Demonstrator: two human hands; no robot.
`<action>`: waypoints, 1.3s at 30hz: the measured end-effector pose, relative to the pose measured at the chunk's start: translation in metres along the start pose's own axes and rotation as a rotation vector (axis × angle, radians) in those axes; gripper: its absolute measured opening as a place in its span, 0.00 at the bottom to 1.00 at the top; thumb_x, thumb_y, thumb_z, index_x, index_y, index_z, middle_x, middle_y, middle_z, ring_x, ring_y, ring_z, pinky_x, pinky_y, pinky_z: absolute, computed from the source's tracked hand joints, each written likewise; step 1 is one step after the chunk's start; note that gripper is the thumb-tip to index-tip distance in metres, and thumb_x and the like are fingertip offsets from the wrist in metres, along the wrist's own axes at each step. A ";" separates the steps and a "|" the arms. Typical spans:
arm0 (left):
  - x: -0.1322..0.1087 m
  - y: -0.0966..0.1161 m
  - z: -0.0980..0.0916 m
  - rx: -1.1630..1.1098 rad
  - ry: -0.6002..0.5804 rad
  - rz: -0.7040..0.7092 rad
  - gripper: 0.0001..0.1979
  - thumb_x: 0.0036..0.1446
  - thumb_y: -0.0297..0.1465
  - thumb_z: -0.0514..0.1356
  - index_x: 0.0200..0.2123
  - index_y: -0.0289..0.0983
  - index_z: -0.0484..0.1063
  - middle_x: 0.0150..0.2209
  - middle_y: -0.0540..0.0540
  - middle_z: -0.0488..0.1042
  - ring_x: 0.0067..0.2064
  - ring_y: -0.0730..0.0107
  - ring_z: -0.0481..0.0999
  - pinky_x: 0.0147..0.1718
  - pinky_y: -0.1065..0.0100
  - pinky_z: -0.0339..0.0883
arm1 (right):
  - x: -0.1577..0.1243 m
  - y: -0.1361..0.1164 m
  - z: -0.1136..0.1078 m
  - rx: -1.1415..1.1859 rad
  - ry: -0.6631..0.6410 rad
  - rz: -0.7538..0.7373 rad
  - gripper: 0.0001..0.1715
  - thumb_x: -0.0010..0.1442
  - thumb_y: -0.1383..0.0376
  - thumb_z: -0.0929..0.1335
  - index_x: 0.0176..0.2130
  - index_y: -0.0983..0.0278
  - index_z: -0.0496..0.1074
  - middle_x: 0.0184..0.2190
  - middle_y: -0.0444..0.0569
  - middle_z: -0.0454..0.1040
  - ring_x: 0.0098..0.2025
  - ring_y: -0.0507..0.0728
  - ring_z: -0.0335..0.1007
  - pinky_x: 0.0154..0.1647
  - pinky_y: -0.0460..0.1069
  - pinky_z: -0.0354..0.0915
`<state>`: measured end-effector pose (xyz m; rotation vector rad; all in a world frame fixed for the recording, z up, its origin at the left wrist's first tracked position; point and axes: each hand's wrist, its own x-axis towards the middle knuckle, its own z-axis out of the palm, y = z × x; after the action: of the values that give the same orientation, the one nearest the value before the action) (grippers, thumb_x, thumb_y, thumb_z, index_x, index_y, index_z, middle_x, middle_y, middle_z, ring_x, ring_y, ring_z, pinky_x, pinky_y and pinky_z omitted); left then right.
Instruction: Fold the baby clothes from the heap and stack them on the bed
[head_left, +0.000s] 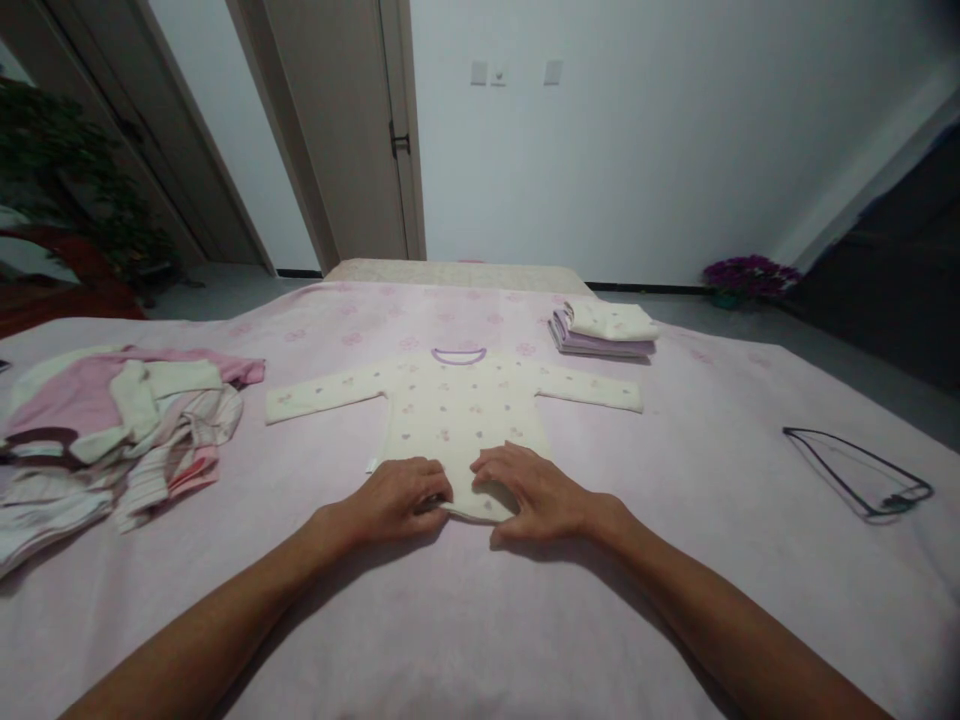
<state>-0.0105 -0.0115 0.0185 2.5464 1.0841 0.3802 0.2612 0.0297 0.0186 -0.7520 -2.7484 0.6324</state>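
Resting on the lower hem of a cream long-sleeved baby top, the person's left hand and right hand sit close together, almost touching at the fingertips. Both hands lie low and fairly narrow over the fabric, with the fingers together and slightly curved. The left fingers reach the bottom edge, and the right fingers spread a little more across the cloth. Whether either hand is actually pinching the fabric or only pressing on it, I cannot tell. The top lies face up and flat on a pink floral bedspread, with its lilac neck trim pointing away from the person and both sleeves stretched straight out to the sides. Beyond the right sleeve sits a neat folded stack of clothes, cream on top of lilac. To the left of the left sleeve, just beside it, lies a loose heap of pink, white and striped garments. A dark wire hanger lies flat on the bedspread, well to the right. Past the far end of the bed, a pot of purple flowers stands on the floor by the wall.
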 end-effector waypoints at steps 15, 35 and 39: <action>-0.002 -0.012 0.005 -0.030 -0.002 0.041 0.08 0.63 0.28 0.57 0.41 0.41 0.76 0.38 0.48 0.75 0.38 0.70 0.74 0.36 0.71 0.63 | -0.005 0.000 -0.016 0.099 -0.104 0.031 0.12 0.62 0.62 0.69 0.47 0.58 0.76 0.62 0.49 0.68 0.66 0.60 0.60 0.70 0.60 0.48; -0.018 -0.017 0.006 0.244 0.082 0.268 0.08 0.67 0.26 0.55 0.44 0.42 0.72 0.38 0.48 0.74 0.37 0.68 0.69 0.32 0.67 0.61 | -0.026 -0.004 0.004 -0.476 0.134 -0.172 0.08 0.67 0.70 0.64 0.37 0.62 0.73 0.33 0.48 0.71 0.33 0.54 0.61 0.34 0.50 0.54; -0.024 -0.022 0.004 0.160 0.066 0.252 0.10 0.67 0.26 0.55 0.46 0.43 0.72 0.40 0.48 0.75 0.37 0.68 0.70 0.33 0.67 0.60 | -0.033 0.004 0.004 -0.436 0.179 -0.223 0.10 0.67 0.70 0.63 0.44 0.61 0.73 0.35 0.48 0.73 0.33 0.54 0.63 0.34 0.50 0.56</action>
<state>-0.0391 -0.0160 0.0035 2.8422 0.8464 0.4614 0.2894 0.0145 0.0103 -0.5355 -2.7704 -0.0814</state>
